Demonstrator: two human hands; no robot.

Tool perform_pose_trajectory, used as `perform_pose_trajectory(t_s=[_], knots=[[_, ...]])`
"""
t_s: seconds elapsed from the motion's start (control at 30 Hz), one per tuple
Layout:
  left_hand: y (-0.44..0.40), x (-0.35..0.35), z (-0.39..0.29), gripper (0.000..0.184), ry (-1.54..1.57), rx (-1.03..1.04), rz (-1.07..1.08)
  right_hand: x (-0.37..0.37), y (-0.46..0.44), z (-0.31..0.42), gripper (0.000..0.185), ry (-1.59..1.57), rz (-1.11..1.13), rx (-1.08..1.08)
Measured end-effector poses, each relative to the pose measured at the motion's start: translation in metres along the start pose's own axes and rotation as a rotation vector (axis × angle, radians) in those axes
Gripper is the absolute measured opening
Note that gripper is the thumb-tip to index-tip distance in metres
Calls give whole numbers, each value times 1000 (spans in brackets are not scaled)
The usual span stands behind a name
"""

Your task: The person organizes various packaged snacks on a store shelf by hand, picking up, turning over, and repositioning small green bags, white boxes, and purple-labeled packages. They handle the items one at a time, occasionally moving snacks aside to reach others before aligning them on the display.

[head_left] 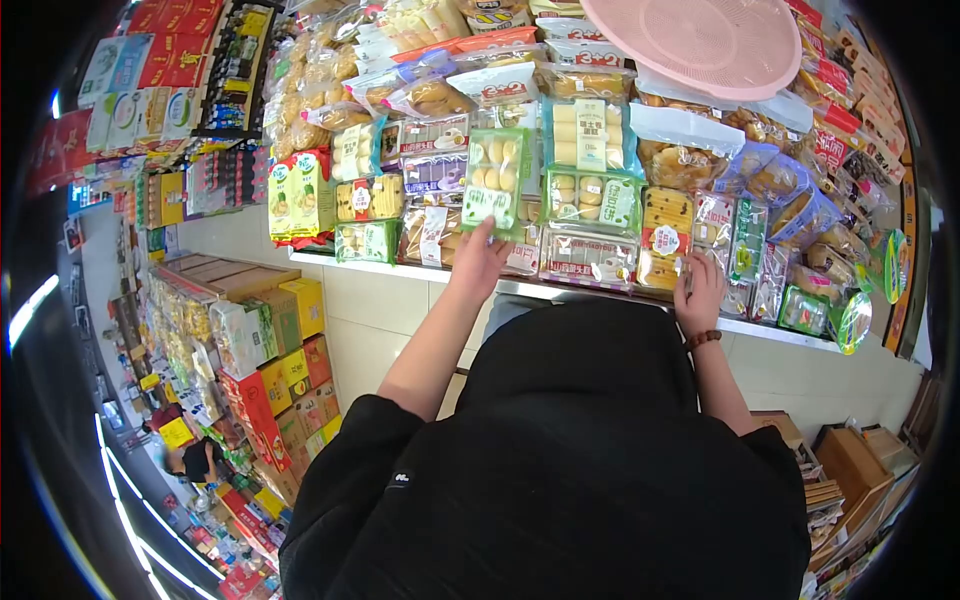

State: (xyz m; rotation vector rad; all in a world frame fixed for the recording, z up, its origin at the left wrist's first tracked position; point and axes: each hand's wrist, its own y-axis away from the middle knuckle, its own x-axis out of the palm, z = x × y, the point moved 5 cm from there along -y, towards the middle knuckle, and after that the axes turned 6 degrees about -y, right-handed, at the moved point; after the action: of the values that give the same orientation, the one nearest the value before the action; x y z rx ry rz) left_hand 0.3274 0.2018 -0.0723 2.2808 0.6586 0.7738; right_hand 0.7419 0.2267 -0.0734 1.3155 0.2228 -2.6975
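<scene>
My left hand (482,258) is closed on the lower end of a clear-and-green pack of round pastries (493,170), which is tilted up above the other packs. Under and beside it lie purple-labelled boxes (436,172) and a green-trimmed pack of round pastries (594,198). Along the front edge of the display, my right hand (702,290) rests with its fingers a little apart, holding nothing that shows. Its fingertips are by the right side of a yellow cake pack with a red label (664,240). A beaded bracelet (703,340) circles the right wrist.
A pink plastic basket (700,40) lies over the packs at the back. Bagged breads (685,150) fill the right side. Stacked cartons (290,390) stand on the floor to the left, wooden boxes (850,470) at lower right. Another person (198,460) is far off at left.
</scene>
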Motion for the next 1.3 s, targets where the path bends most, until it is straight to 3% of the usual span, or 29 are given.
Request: perform_pose_trajectory(t_s=[0.1,0.2,0.3,0.33,0.43,0.5,0.63,1.1,1.17,1.27,1.3], knots=[[-51,15,4,45,-20,17,-104,6,11,-13,49,77,-26,-54],[-72,40,0,57,-246,82,-150,7,9,-10,49,125,-49,-43],[-65,60,-25,72,-788,107,-227,7,8,-12,48,141,-46,-33],[-77,56,-28,81,-856,205,-154,7,8,-11,47,145,-46,-33],[-88,45,-34,81,-1096,209,-142,8,11,-14,46,139,-61,-31],[-83,41,-37,77,-1167,338,-264,9,11,-15,45,126,-68,-23],[-74,33,-27,71,-939,266,-240,7,11,-14,44,88,-63,3],[-68,42,-35,77,-886,202,-189,1,8,-7,47,46,-48,24],[-62,33,-28,73,-726,265,-200,0,9,-9,49,55,-64,19],[-41,42,-23,60,-1023,574,19,4,14,-16,49,35,-78,51],[-37,52,-15,55,-1011,517,127,2,15,-17,50,43,-107,64]])
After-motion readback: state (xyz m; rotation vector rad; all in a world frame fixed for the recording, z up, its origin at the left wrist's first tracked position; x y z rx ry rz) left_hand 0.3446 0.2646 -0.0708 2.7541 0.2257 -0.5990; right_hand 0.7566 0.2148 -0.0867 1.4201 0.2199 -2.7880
